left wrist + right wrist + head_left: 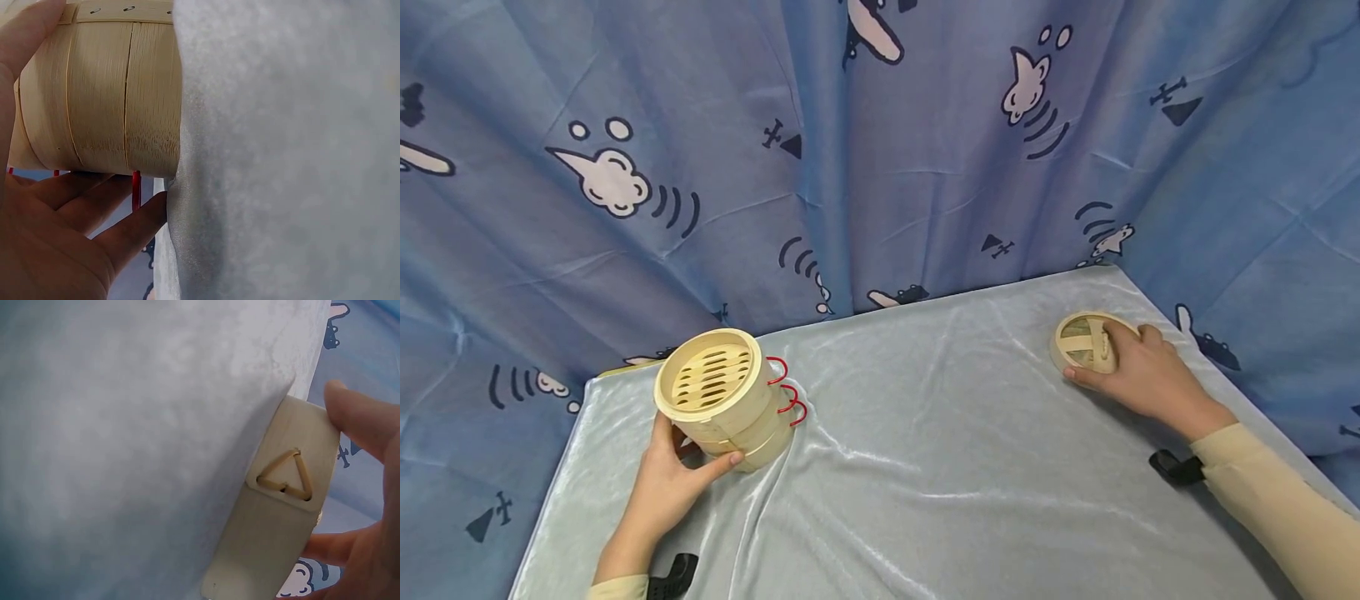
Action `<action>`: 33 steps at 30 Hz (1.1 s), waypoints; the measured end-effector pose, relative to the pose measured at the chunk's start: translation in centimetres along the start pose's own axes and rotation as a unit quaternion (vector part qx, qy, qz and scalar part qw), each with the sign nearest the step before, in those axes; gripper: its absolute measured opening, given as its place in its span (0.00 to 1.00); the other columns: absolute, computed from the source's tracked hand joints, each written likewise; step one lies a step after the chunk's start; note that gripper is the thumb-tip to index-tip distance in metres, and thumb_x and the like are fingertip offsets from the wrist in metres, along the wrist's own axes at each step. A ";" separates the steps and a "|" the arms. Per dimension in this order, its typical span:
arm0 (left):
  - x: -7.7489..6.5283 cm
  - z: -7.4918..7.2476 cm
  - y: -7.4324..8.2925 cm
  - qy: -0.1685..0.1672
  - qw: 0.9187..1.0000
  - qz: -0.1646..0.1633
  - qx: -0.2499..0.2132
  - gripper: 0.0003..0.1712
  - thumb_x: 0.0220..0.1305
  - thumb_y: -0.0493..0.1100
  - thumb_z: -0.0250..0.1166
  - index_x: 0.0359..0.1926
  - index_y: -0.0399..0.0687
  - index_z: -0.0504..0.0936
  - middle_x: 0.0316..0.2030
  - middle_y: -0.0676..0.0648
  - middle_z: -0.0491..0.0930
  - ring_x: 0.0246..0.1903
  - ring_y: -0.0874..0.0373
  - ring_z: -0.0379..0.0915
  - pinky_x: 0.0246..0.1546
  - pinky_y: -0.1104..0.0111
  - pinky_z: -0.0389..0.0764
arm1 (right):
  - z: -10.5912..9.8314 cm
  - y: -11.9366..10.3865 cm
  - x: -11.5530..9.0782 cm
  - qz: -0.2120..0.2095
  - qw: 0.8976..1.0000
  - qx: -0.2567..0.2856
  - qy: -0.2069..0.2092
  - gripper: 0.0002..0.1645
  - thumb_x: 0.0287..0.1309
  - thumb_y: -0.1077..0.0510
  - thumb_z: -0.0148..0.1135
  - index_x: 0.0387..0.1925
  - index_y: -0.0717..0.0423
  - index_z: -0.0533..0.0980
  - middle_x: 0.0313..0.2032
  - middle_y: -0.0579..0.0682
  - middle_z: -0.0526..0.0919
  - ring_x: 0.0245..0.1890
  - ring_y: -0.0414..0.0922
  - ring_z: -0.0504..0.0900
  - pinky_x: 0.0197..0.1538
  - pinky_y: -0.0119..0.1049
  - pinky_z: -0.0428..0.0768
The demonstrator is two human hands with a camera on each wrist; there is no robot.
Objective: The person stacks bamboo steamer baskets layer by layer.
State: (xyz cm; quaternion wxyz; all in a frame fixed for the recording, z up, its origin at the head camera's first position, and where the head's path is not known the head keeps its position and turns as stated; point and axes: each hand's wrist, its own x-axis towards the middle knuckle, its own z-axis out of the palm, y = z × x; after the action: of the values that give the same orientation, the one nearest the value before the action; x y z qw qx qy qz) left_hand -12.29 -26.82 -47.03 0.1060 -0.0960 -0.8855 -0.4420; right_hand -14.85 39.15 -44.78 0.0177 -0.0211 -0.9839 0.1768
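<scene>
A stack of bamboo steamer baskets (737, 421) stands on the left of the table, its slatted top facing up and red loops (136, 190) along one side. My left hand (672, 483) grips it low down, thumb on the near side and fingers round the far left. In the left wrist view the stack's wall lies between thumb and fingers. On the far right, a round bamboo lid (1078, 343) with crossed bands and a small top handle lies on the cloth. My right hand (1150, 382) holds the lid, thumb at its near edge, fingers over the top.
A pale grey velvet cloth (925, 433) with creases covers the table. Blue patterned curtains (925, 167) hang behind it and along both sides. A dark wrist strap piece (1176, 468) shows at my right sleeve, another (673, 577) at my left.
</scene>
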 end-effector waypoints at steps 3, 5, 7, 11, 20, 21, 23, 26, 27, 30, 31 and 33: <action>0.0 0.0 0.0 -0.002 1.000 -0.003 0.002 0.71 0.53 0.43 0.90 0.87 0.63 0.52 0.70 0.48 0.74 0.63 0.70 0.72 0.55 0.81 0.76 | -0.1 0.0 0.0 0.002 1.000 0.001 -0.005 0.73 0.61 0.21 0.70 0.80 0.73 0.57 0.62 0.88 0.64 0.57 0.81 0.69 0.49 0.78 0.72; 0.0 0.1 0.0 -0.004 1.000 -0.006 0.005 0.71 0.53 0.44 0.90 0.87 0.62 0.52 0.70 0.47 0.74 0.63 0.67 0.73 0.55 0.81 0.75 | -0.2 0.0 0.0 0.003 1.000 0.003 -0.007 0.73 0.61 0.21 0.71 0.80 0.73 0.57 0.62 0.88 0.64 0.57 0.81 0.69 0.49 0.78 0.72; 0.0 0.1 0.0 -0.007 1.000 -0.009 0.007 0.71 0.54 0.45 0.90 0.87 0.63 0.51 0.71 0.46 0.73 0.64 0.64 0.72 0.55 0.81 0.75 | -0.3 0.0 0.1 0.004 1.000 0.005 -0.008 0.73 0.60 0.21 0.71 0.80 0.73 0.58 0.62 0.88 0.64 0.58 0.81 0.68 0.50 0.78 0.72; 0.1 0.1 0.1 -0.007 1.000 -0.010 0.006 0.71 0.54 0.45 0.89 0.87 0.64 0.51 0.71 0.47 0.73 0.65 0.67 0.71 0.55 0.80 0.75 | -0.5 0.0 0.2 0.005 1.000 0.011 -0.012 0.73 0.60 0.21 0.71 0.82 0.72 0.57 0.64 0.88 0.63 0.59 0.81 0.67 0.51 0.79 0.72; 0.0 0.0 0.5 -0.007 1.000 -0.002 0.002 0.71 0.53 0.43 0.90 0.87 0.63 0.51 0.70 0.48 0.74 0.63 0.69 0.71 0.55 0.80 0.75 | -0.5 -0.3 0.4 0.010 1.000 0.016 -0.018 0.74 0.59 0.20 0.71 0.82 0.72 0.57 0.67 0.90 0.59 0.62 0.83 0.65 0.55 0.81 0.70; 0.0 0.0 0.5 -0.008 1.000 -0.003 -0.001 0.71 0.53 0.43 0.90 0.87 0.63 0.51 0.71 0.48 0.73 0.64 0.68 0.72 0.55 0.80 0.75 | -0.5 -0.3 0.4 0.011 1.000 0.016 -0.020 0.74 0.60 0.20 0.71 0.82 0.72 0.56 0.67 0.91 0.59 0.62 0.84 0.64 0.55 0.82 0.69; 0.0 0.0 0.4 -0.010 1.000 -0.003 -0.002 0.71 0.54 0.44 0.90 0.87 0.63 0.51 0.71 0.48 0.73 0.64 0.64 0.72 0.56 0.79 0.75 | -0.6 -0.2 0.6 0.011 1.000 0.016 -0.019 0.75 0.60 0.20 0.70 0.82 0.72 0.56 0.67 0.91 0.58 0.62 0.84 0.64 0.56 0.82 0.69; 0.1 0.0 0.5 -0.012 1.000 -0.004 -0.005 0.71 0.54 0.44 0.89 0.87 0.64 0.51 0.71 0.49 0.73 0.65 0.63 0.72 0.57 0.80 0.75 | -0.6 -0.2 1.0 0.013 1.000 0.015 -0.018 0.75 0.61 0.19 0.69 0.82 0.72 0.55 0.68 0.91 0.57 0.63 0.84 0.64 0.57 0.83 0.68; 0.1 0.0 0.5 -0.012 1.000 -0.004 -0.005 0.71 0.54 0.44 0.89 0.87 0.64 0.51 0.71 0.48 0.73 0.64 0.64 0.72 0.57 0.80 0.74 | -0.6 -0.2 1.1 0.013 1.000 0.014 -0.017 0.75 0.61 0.19 0.68 0.82 0.72 0.55 0.68 0.91 0.57 0.63 0.84 0.63 0.57 0.83 0.68; 0.0 0.0 0.6 -0.014 1.000 -0.003 -0.007 0.70 0.55 0.43 0.89 0.87 0.63 0.51 0.71 0.48 0.73 0.64 0.68 0.71 0.57 0.81 0.74 | -0.7 -0.4 1.5 0.011 1.000 0.013 -0.018 0.75 0.61 0.18 0.68 0.83 0.71 0.55 0.68 0.90 0.57 0.64 0.84 0.63 0.58 0.83 0.67; 0.0 -0.1 0.7 -0.015 1.000 -0.003 -0.008 0.69 0.55 0.43 0.89 0.87 0.63 0.51 0.71 0.48 0.73 0.64 0.69 0.71 0.57 0.81 0.74 | -0.8 -0.5 1.7 0.009 1.000 0.013 -0.019 0.75 0.61 0.18 0.68 0.83 0.71 0.55 0.68 0.90 0.57 0.64 0.83 0.63 0.58 0.83 0.67; 0.0 -0.1 0.8 -0.016 1.000 -0.004 -0.010 0.69 0.55 0.43 0.89 0.87 0.62 0.52 0.71 0.47 0.73 0.64 0.70 0.70 0.57 0.81 0.74 | -0.9 -0.8 1.9 0.005 1.000 0.013 -0.019 0.75 0.60 0.18 0.68 0.83 0.70 0.55 0.68 0.89 0.58 0.64 0.83 0.63 0.58 0.83 0.67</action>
State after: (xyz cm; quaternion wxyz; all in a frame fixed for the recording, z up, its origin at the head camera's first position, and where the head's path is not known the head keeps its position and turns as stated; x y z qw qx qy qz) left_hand -12.07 -26.42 -46.41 0.0894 -0.1007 -0.8832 -0.4493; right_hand -16.77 38.78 -43.64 -0.0015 -0.0224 -0.9815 0.1900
